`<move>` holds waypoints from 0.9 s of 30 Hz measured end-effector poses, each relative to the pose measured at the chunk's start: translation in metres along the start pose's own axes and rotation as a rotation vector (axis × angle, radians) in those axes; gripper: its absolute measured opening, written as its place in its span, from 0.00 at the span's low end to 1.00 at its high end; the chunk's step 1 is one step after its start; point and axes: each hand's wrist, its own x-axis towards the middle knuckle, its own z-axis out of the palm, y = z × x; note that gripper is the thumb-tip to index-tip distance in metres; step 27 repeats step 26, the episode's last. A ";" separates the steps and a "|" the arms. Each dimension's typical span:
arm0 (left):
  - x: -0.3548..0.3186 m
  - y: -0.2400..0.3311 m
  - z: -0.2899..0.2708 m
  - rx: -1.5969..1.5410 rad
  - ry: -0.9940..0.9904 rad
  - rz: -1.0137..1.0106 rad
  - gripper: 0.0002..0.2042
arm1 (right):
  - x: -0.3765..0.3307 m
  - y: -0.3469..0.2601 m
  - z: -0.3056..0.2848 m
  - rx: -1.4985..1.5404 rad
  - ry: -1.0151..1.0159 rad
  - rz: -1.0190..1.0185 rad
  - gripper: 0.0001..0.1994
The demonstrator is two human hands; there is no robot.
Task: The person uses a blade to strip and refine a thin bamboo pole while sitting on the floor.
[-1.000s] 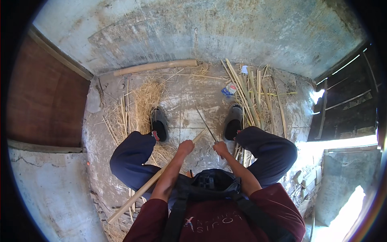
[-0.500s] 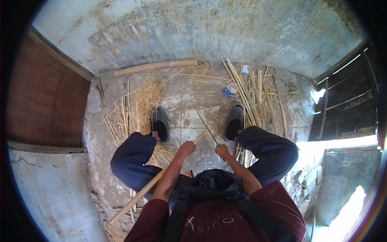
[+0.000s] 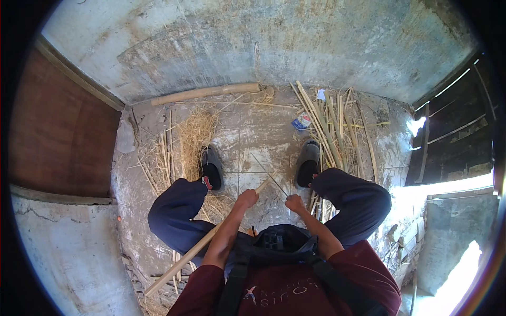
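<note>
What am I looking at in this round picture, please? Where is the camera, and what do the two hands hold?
The camera sits on a person's head and looks straight down, so its wide lens bends the picture into a circle. There is no machine here, only a seated person in a dark red shirt and blue trousers.

The left hand grips a long pale bamboo stick, which runs back past the left knee. The right hand holds a thin dark blade or sliver against the stick's front end; it is too slim to say which.

On the grey concrete floor lie dry yellow straw, a bundle of split bamboo strips and a thick pale bamboo pole along the wall. The grey shoes rest on the floor.
</note>
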 end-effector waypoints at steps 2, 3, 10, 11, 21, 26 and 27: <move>0.001 0.003 0.006 0.002 0.002 0.003 0.20 | 0.027 -0.018 -0.016 -0.040 0.018 -0.070 0.16; -0.003 -0.006 0.008 0.015 0.012 -0.017 0.20 | 0.026 -0.048 -0.030 0.133 0.036 -0.030 0.16; -0.013 -0.017 0.007 0.008 0.005 -0.062 0.19 | 0.011 -0.113 -0.053 0.522 0.226 -0.069 0.14; -0.010 -0.006 0.003 0.021 -0.007 -0.051 0.19 | 0.010 -0.074 -0.027 0.313 0.203 -0.034 0.14; -0.012 -0.004 0.005 -0.002 0.044 -0.053 0.18 | 0.018 -0.106 -0.049 0.379 0.173 -0.030 0.13; -0.009 0.003 0.001 0.022 0.005 -0.019 0.19 | 0.011 -0.107 -0.066 0.503 0.193 -0.080 0.14; -0.009 0.003 0.001 0.022 0.005 -0.019 0.19 | 0.011 -0.107 -0.066 0.503 0.193 -0.080 0.14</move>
